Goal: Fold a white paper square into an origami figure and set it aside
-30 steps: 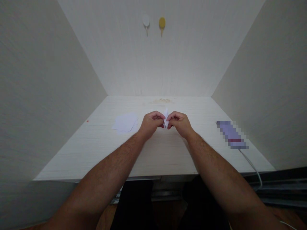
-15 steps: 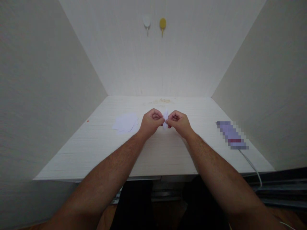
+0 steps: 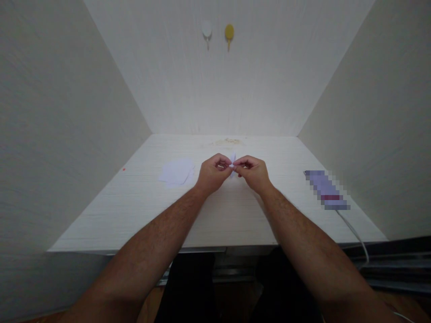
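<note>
both hands are raised over the middle of the table [image 3: 229,215], knuckles almost meeting. the left hand [image 3: 211,174] is curled tight, thumb and forefinger pinched on a small folded paper [image 3: 232,159]. the right hand [image 3: 255,173] is curled the same way and pinches the same piece from the other side, so the two sets of fingertips come together around it. only a little white peak of the paper shows between the knuckles; the rest is hidden by the fingers, and i cannot tell whether it touches the table.

left of the left hand, near but apart from it, a few loose white sheets [image 3: 177,172] lie flat in an untidy overlap. well off to the right, close to the side wall, lies a flat oblong thing [image 3: 326,190], purple with a red band, blurred into blocks so any lettering is unreadable. a white cable [image 3: 352,229] runs from its near end over the table's front edge. a pale brownish smudge [image 3: 227,141] sits at the far edge, and a tiny red speck [image 3: 124,169] near the left wall. on the back wall hang a white hook [image 3: 206,30] and a yellow hook [image 3: 229,32], side by side.
</note>
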A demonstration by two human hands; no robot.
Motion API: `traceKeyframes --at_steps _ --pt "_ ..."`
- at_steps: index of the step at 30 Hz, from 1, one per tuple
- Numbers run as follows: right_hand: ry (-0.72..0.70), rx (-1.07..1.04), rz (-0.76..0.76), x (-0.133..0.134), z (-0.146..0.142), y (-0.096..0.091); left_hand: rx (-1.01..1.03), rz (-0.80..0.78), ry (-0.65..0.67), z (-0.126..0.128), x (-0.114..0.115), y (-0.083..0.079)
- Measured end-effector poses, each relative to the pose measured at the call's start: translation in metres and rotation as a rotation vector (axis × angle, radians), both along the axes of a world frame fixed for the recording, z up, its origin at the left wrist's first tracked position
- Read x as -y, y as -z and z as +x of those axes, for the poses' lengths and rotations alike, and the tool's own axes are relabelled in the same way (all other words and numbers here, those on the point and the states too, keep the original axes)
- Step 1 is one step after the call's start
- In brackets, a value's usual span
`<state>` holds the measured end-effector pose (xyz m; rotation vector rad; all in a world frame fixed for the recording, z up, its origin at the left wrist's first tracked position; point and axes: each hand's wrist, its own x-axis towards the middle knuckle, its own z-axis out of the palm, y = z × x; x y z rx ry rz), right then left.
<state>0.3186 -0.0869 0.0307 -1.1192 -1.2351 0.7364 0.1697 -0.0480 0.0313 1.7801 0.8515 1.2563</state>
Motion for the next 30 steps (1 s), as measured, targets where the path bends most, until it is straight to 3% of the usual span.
traceKeyframes --at_steps 14,23,30 --pt "0.080 0.068 0.042 -0.0009 -0.0018 0.0041 -0.101 0.164 -0.146 0.0003 0.0062 -0.0030" --pt "0.119 0.286 0.118 -0.0003 0.0000 0.0063 -0.194 0.244 -0.168 0.0010 0.0055 -0.0022" --pt "0.120 0.329 0.059 0.0003 0.0008 0.0052 -0.181 0.148 -0.137 0.0019 0.0035 -0.0036"
